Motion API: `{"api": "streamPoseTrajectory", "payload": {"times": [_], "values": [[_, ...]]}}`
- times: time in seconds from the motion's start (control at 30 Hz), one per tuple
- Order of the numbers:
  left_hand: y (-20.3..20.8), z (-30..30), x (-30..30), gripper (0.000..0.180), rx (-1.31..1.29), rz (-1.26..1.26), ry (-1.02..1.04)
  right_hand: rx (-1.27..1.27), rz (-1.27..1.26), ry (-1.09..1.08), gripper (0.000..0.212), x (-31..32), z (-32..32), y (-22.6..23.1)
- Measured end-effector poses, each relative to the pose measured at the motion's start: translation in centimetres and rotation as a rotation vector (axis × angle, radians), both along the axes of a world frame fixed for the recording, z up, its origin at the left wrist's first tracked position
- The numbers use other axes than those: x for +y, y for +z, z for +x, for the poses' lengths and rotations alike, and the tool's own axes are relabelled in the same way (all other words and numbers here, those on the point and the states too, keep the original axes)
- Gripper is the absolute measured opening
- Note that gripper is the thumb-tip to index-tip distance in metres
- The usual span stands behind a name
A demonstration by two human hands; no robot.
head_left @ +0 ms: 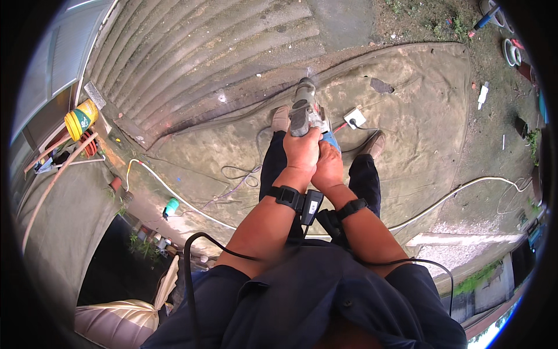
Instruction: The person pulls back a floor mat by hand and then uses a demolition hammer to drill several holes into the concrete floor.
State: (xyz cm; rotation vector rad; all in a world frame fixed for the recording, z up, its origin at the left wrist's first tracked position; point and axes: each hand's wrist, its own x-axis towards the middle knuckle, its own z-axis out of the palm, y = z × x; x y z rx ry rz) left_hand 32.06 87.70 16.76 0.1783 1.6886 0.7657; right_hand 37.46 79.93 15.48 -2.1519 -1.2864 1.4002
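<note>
In front of my body, over the cloth between my feet, I hold a corded-looking power tool [303,106] with a grey metal head and a blue part at its rear. Its exact kind is not clear from above. My left hand [301,152] is closed on the tool just behind the grey head. Close against it, my right hand [329,166] wraps round the rear by the blue part, and its fingertips are partly hidden. A white socket block [355,118] with a black plug in it lies right of the tool, between it and my right shoe [375,144].
A worn brownish cloth [424,128] covers the ground, with ridged concrete [221,52] beyond. A pale hose [174,195] and loose cable [247,174] cross it. At left are a yellow bucket [81,119] and green container [171,207]; at right, a white bottle-like object [483,95].
</note>
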Motion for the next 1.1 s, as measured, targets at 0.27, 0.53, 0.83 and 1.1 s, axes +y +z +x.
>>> {"api": "streamPoseTrajectory", "payload": {"times": [0.27,0.53,0.83,1.1], "values": [[-0.2,-0.3,1.5,0.011,-0.011,-0.026,-0.037,0.017,-0.080,0.000,0.041,1.9,0.1,0.6],[-0.4,-0.3,2.3,0.013,-0.017,-0.018,-0.035,0.016,-0.093,-0.017,0.040,2.9,-0.2,0.7],[-0.8,-0.3,2.7,0.015,-0.019,-0.027,-0.029,-0.004,-0.060,0.024,0.040,3.1,0.0,0.3],[-0.7,-0.4,3.1,0.015,-0.054,-0.024,-0.009,0.019,-0.119,0.057,0.040,3.4,-0.2,-0.1]]}}
